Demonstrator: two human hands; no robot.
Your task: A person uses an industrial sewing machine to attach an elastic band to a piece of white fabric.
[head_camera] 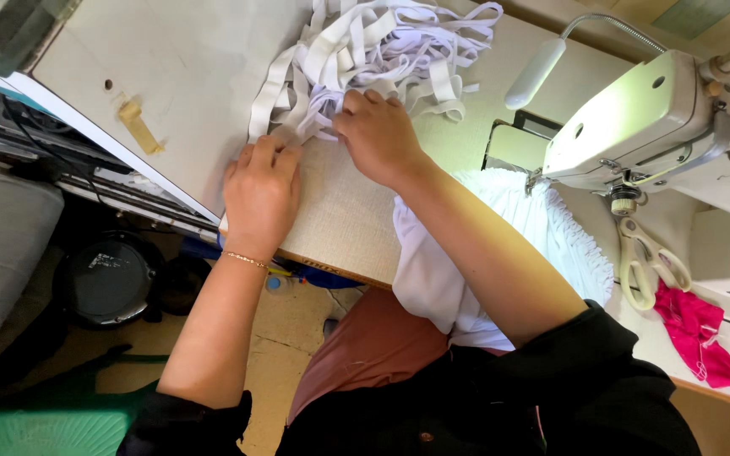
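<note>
**Both hands at a heap of white elastic bands**

Head view: A loose pile of white elastic bands lies at the top centre of the frame on a pale table. The left hand, left of centre, rests knuckles up with its fingers curled onto the lower left edge of the pile, pressing the strands where they trail down toward the table's front edge; whether it pinches any strand cannot be told. A thin gold bracelet sits on its wrist. The right hand, just beside it at the centre, has its fingers bent into the tangle, seemingly gripping a few strands at the pile's lower edge. Below the right forearm, gathered white fabric hangs over the table's edge toward the lap. At the upper right stands a white sewing machine with a small lamp on a bent neck. Scissors lie at the right, next to a scrap of pink cloth. A strip of tan tape is stuck at the upper left.
</note>
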